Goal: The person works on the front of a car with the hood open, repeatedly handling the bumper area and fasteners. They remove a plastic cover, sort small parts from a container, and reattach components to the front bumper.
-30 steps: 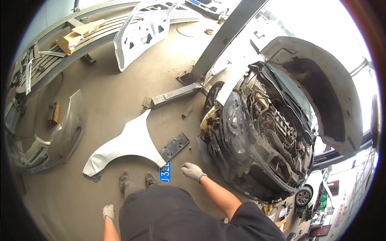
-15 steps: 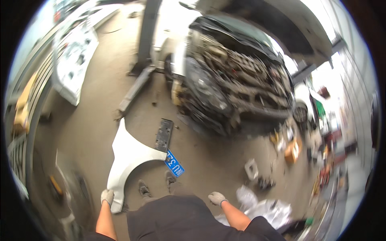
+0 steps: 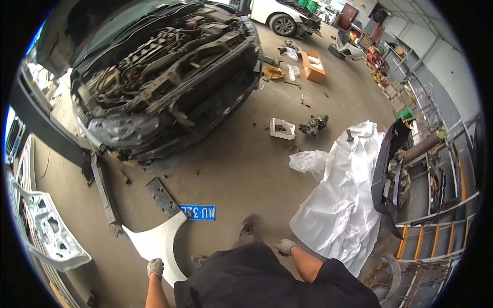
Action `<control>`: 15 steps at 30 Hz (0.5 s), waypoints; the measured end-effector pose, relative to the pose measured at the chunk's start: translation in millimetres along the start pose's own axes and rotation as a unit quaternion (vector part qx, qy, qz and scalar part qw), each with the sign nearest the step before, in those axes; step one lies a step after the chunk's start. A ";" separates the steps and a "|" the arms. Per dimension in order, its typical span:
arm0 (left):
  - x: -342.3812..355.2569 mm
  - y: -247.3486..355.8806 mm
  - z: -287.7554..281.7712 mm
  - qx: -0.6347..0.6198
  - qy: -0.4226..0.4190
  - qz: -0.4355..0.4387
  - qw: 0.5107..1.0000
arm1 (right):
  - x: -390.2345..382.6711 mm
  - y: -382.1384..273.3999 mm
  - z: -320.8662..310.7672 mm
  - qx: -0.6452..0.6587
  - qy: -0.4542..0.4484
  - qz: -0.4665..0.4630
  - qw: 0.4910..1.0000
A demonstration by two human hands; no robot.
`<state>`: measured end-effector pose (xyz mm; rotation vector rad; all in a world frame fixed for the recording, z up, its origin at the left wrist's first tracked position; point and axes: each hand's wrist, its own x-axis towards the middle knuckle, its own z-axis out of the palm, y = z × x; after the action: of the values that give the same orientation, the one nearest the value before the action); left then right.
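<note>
Both the left hand [image 3: 155, 268] and the right hand [image 3: 285, 247] wear gloves, the left at 9 o'clock from the body, the right at 2 o'clock. The left has its fingers curled in above or against the white fender [image 3: 156, 240], which lies on the floor [image 3: 231, 185] at 10 o'clock; whether it grips or even touches that panel I cannot tell. The right is loosely bent with nothing seen in it, but its palm is hidden, so how far it is closed I cannot tell either; the crumpled white sheet [image 3: 336, 210] lies near, at 2 o'clock from it. Working well here would mean minding the feet first, since the fender's curved edge comes close to the left shoe [image 3: 198, 260]. At 11 o'clock the blue number plate [image 3: 203, 212] and the black strip [image 3: 162, 197] crowd the fender's tip, so any touch on the panel is best made gently, with spread fingers, as it would probably scratch. The lift arm [image 3: 104, 197] at 10 o'clock is a likely snag, and the loose sheet could slip underfoot
</note>
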<state>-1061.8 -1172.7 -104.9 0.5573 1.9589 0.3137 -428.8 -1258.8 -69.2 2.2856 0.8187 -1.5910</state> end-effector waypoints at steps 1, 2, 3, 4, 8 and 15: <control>-3.3 26.2 20.4 -0.012 -0.009 0.016 1.000 | 16.0 14.0 -14.0 0.014 0.013 0.004 1.000; -8.2 51.2 44.0 -0.024 -0.018 0.031 0.999 | 35.5 23.3 -33.4 -0.007 0.015 -0.005 1.000; -12.7 73.4 66.1 -0.037 -0.026 0.044 0.998 | 55.8 28.4 -56.4 -0.029 0.015 -0.015 0.999; -13.4 90.6 89.4 -0.032 -0.035 0.063 0.997 | 71.6 36.4 -76.5 -0.053 0.016 -0.020 0.998; 3.8 112.5 167.4 0.004 0.005 0.113 0.994 | 67.8 -12.7 -171.7 -0.056 0.233 -0.117 0.964; -5.5 229.7 251.3 0.088 -0.073 0.060 0.992 | 87.8 -66.1 -324.8 0.087 0.398 -0.197 0.892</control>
<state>-777.8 -984.8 -106.7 0.7934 1.8246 0.1706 -189.6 -1018.3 -18.8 3.0943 1.4392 -0.7919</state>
